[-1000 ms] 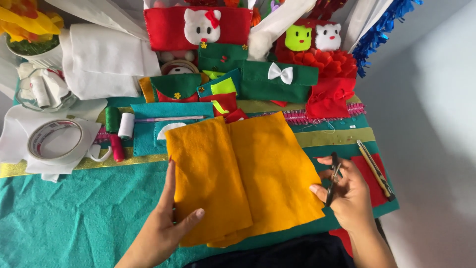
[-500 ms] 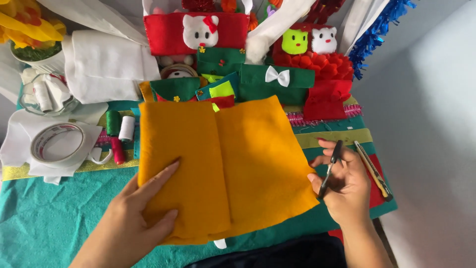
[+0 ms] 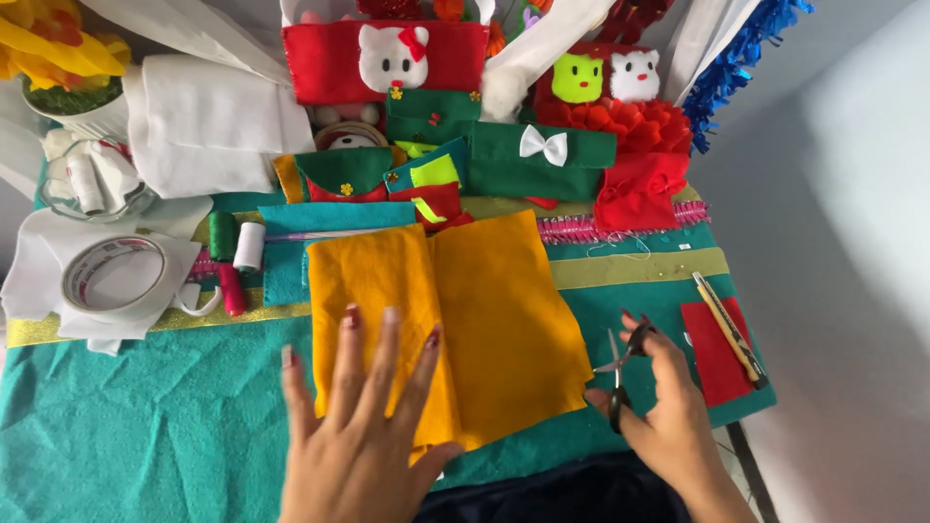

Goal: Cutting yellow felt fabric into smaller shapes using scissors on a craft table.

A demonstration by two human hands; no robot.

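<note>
A: What takes up most of the bench?

B: A teal cloth covers it, spreading under and to the left of both hands. On that lies the orange felt, the biggest loose piece, directly ahead of the left hand and just left of the right one.

A: What has changed with it?

B: Half a second ago the felt stood higher and spread wide; now it lies flat, folded like a book with a crease down the middle. The left hand has moved onto its near left half, fingers spread and pressing, so the piece looks settled and held in place.

A: How does the felt look?

B: Soft, matte, evenly mustard-orange, edges a little uneven; its right corner nearly touches the scissors.

A: And the right hand?

B: The right hand is closed around the handles of small black scissors, blades slightly parted, tips pointing at the felt's right edge.

A: Smaller things?

B: Beyond the left hand sits a tape roll, then thread spools. Right of the right hand lie a red felt patch and a yellow cutter.
</note>
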